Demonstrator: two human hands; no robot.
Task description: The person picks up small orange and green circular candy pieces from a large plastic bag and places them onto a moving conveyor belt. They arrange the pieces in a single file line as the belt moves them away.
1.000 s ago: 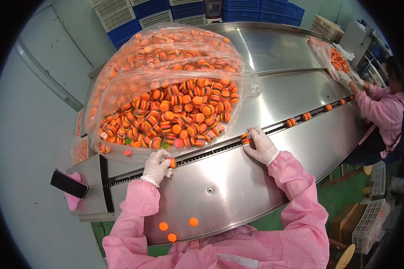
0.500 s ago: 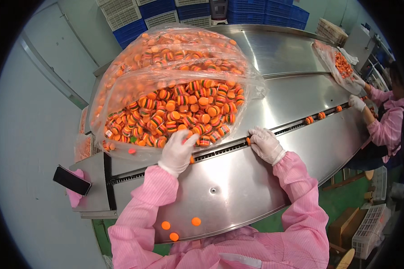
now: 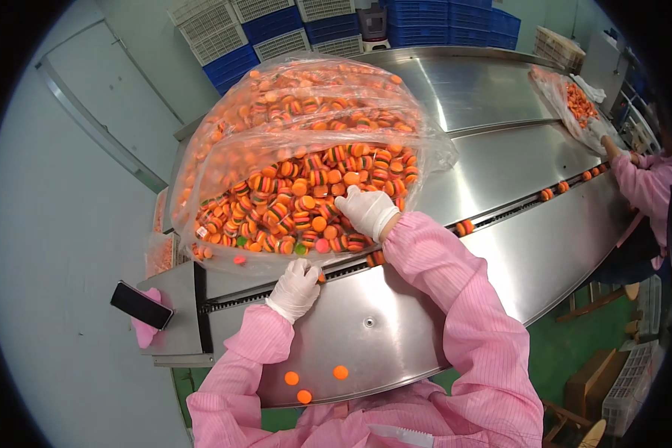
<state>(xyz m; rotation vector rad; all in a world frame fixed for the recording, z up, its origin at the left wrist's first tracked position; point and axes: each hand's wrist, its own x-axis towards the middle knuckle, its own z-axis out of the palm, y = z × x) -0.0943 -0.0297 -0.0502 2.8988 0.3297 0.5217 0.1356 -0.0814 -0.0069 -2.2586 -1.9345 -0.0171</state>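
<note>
head view, go: where's the left hand (image 3: 295, 290)?

at the slotted track (image 3: 231, 301), fingers bent and close together, tips against an orange piece (image 3: 321, 276). can't tell if they're clamped on it; the hand covers part.

right hand (image 3: 367, 212)?

out over the striped round pieces (image 3: 284, 205) heaped in the mouth of the big clear bag (image 3: 220, 168). fingers curled down toward the heap, their tips partly hidden. grip: can't tell. forearm crosses over the track.

pieces on the track?

one striped piece (image 3: 375, 258) just left of the right sleeve, another (image 3: 464, 227) to the right of it, more farther right, toward a co-worker (image 3: 653, 183) in pink beside a smaller bag (image 3: 577, 104).

near edge of the metal table (image 3: 411, 336)?

three orange discs (image 3: 340, 372), lying apart from each other.

left end?

black phone (image 3: 140, 305), tilted, on pink cloth (image 3: 143, 334).

back?

stacked blue and white crates (image 3: 418, 22).
</note>
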